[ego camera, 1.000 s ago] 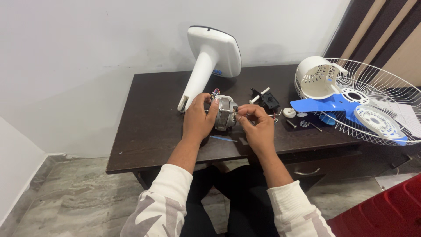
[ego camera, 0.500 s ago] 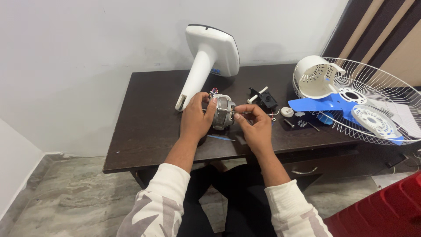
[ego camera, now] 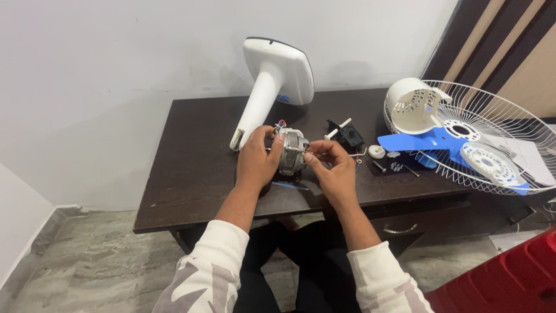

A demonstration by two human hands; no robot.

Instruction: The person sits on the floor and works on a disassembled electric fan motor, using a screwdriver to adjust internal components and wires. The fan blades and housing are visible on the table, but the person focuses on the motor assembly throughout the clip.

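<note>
Over the middle of the dark wooden desk (ego camera: pixel 197 174), the left hand (ego camera: pixel 258 162) wraps around a silver fan motor (ego camera: pixel 291 152), its fingers clenched on the round metal casing and holding it just above the desk surface. The right hand (ego camera: pixel 330 168) sits just beside the motor on its other side, with thumb and forefinger pinched together at the motor's end; what they grip there is too small to make out. A small bunch of coloured wires sticks up from the top of the motor. Behind the hands, a white fan stand (ego camera: pixel 272 81) lies tilted on the desk, its flat base raised toward the wall. Near the right hand rests a small black switch block (ego camera: pixel 347 136) with a white stub, and beyond it a white knob (ego camera: pixel 376 152) and some loose screws. At the desk's right end, a white wire guard (ego camera: pixel 504 124) holds a blue fan blade (ego camera: pixel 428 142) and a white motor cover (ego camera: pixel 414 104).
</note>
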